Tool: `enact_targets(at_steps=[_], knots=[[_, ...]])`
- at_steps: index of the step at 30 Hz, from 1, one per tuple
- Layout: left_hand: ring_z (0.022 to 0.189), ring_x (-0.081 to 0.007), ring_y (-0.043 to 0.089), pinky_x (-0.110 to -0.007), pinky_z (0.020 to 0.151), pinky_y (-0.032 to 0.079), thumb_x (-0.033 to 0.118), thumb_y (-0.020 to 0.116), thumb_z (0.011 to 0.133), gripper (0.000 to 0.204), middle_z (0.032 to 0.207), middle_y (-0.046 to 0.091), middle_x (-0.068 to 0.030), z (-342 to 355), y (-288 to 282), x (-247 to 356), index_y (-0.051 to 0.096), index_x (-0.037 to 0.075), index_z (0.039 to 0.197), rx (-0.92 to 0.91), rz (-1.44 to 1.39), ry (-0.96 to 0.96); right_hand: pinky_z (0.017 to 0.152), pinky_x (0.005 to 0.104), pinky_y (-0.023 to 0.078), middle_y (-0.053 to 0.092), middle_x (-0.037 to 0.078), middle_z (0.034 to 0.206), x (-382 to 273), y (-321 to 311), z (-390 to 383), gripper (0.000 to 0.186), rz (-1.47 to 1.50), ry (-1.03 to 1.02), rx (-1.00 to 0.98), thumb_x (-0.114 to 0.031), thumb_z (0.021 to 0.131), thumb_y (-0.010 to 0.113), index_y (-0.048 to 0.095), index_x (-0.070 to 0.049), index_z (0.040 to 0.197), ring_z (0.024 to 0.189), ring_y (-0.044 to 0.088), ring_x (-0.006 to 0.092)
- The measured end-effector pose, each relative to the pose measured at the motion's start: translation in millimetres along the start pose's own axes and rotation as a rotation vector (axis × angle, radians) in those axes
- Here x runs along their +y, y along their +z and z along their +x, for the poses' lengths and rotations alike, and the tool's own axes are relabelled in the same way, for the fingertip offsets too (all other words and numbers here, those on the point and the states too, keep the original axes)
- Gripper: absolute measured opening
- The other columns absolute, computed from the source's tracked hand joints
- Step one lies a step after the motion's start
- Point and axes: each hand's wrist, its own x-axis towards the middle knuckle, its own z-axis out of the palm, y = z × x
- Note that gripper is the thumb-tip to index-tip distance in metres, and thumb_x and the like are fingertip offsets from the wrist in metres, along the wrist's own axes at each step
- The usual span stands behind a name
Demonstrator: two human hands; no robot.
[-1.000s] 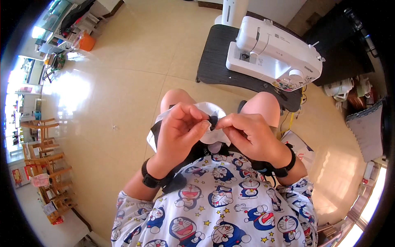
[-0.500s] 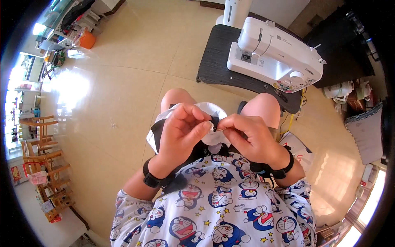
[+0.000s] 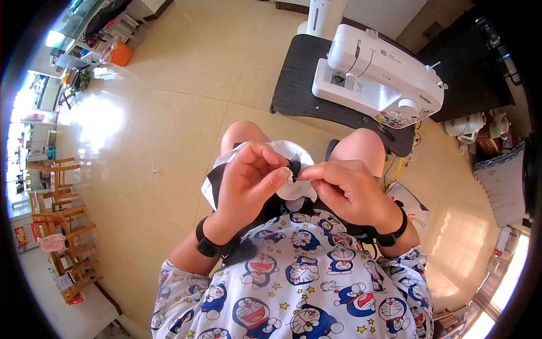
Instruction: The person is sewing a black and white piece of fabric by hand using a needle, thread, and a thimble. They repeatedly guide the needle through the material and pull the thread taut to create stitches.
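White and black cloth (image 3: 293,152) lies across my lap between my knees. My left hand (image 3: 248,178) pinches a gathered white edge of it between thumb and fingertips, with a dark patch just beyond. Opposite, my right hand (image 3: 350,189) is curled, its index finger reaching to that edge and its thumb bent below. A thin sliver like a sewing needle (image 3: 296,179) shows at the cloth edge by the right fingertips; most of it is hidden by them. Any thread is too fine to make out.
A white sewing machine (image 3: 384,73) stands on a small black table (image 3: 293,73) ahead to the right. Wooden chairs (image 3: 62,214) line the left side, and an orange bin (image 3: 121,53) sits far left. Yellow cable (image 3: 400,169) hangs beside the table.
My right index finger has moved slightly left, up against the cloth edge, and less of the needle shows. My left hand keeps its hold in nearly the same place.
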Motion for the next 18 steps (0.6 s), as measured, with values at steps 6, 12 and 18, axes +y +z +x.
enact_targets(at_steps=[6, 12, 18], knots=[[0.082, -0.0072, 0.052, -0.021, 0.076, 0.043, -0.002, 0.057, 0.081, 0.017, 0.088, 0.054, -0.0033, 1.4, 2.7, 0.2, 0.045, 0.004, 0.090, 0.007, -0.003, -0.007, 0.053, 0.0333, 0.045, 0.058, 0.012, 0.070, 2.5, -1.3, -1.2, 0.020, 0.000, -0.022, 0.009, 0.000, 0.076, 0.050, 0.058, -0.003, 0.094, 0.061, 0.059, 0.0268], [0.080, -0.0064, 0.051, -0.020, 0.075, 0.042, 0.000, 0.059, 0.080, 0.017, 0.087, 0.054, -0.0028, 3.0, 2.0, 0.6, 0.045, 0.005, 0.090, 0.004, -0.001, -0.015, 0.053, 0.0334, 0.045, 0.059, 0.013, 0.070, 2.1, -3.1, 0.7, 0.020, 0.014, -0.019, 0.000, 0.000, 0.076, 0.050, 0.058, -0.003, 0.094, 0.061, 0.059, 0.0269], [0.083, -0.0061, 0.052, -0.020, 0.075, 0.042, 0.000, 0.059, 0.080, 0.017, 0.089, 0.055, -0.0023, 1.4, -0.6, 2.2, 0.047, 0.004, 0.093, -0.013, 0.013, -0.041, 0.051, 0.0330, 0.043, 0.058, 0.012, 0.069, 2.4, -2.8, 0.1, 0.019, 0.017, -0.002, -0.004, 0.000, 0.076, 0.050, 0.058, -0.004, 0.093, 0.058, 0.058, 0.0265]])
